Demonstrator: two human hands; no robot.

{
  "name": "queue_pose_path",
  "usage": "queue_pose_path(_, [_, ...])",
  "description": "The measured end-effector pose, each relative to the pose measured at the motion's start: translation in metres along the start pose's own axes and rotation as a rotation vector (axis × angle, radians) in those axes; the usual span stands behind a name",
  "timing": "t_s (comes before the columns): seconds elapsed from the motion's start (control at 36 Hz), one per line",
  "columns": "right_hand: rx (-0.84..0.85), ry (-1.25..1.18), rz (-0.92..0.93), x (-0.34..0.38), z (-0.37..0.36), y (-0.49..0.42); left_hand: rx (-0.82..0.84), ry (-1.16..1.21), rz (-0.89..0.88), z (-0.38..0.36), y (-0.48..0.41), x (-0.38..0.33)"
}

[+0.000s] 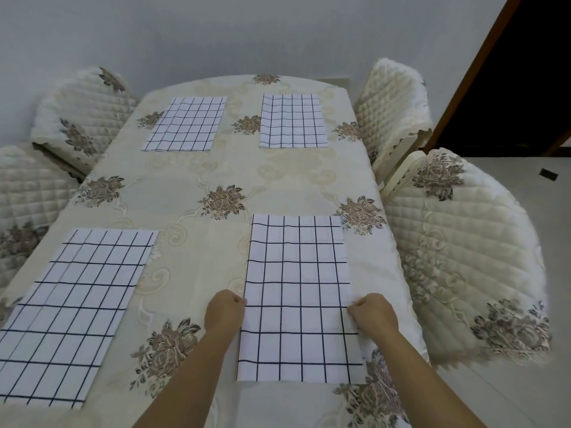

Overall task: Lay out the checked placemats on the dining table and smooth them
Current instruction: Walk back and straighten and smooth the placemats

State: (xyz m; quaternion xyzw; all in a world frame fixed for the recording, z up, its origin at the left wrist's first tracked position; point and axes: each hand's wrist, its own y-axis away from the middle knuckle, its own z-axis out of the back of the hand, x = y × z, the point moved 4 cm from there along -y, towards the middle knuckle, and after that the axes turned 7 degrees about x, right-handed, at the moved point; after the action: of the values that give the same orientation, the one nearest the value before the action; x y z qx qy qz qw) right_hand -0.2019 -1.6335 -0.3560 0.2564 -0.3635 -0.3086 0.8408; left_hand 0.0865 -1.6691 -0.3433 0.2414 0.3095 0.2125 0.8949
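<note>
Four checked mats are down on the bench: far left mat, far right mat, near left mat and near right mat, the one being worked. The left grip sits at that mat's left edge and the right grip at its right edge. Both have their fingers curled tight and appear to pinch the cloth edge, though the contact is small in this view. The mat looks flat and roughly square to the bench. Risks, as I judge them:

- An uneven pull would skew it against its neighbours.
- Outward tension could drag the tablecloth beneath into a ridge.
- Its right edge runs near the bench's right side, so a shove that way could leave it overhanging.
</note>
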Motion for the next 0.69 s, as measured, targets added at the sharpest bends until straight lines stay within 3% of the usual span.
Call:
queue_pose_path(0.47, [-0.034, 0.098, 0.054, 0.012, 0.002, 0.009, -0.101, -0.051, -0.047, 0.005, 0.001, 0.001])
queue_pose_path(0.58, [-0.184, 0.18, 0.238, 0.034, -0.001, 0.021, -0.321, -0.335, -0.259, 0.002, 0.009, -0.015])
queue_pose_path(0.69, [-0.299, 0.328, 0.591, 0.063, -0.032, 0.034, -0.373, -0.514, -0.553, -0.019, 0.007, -0.029])
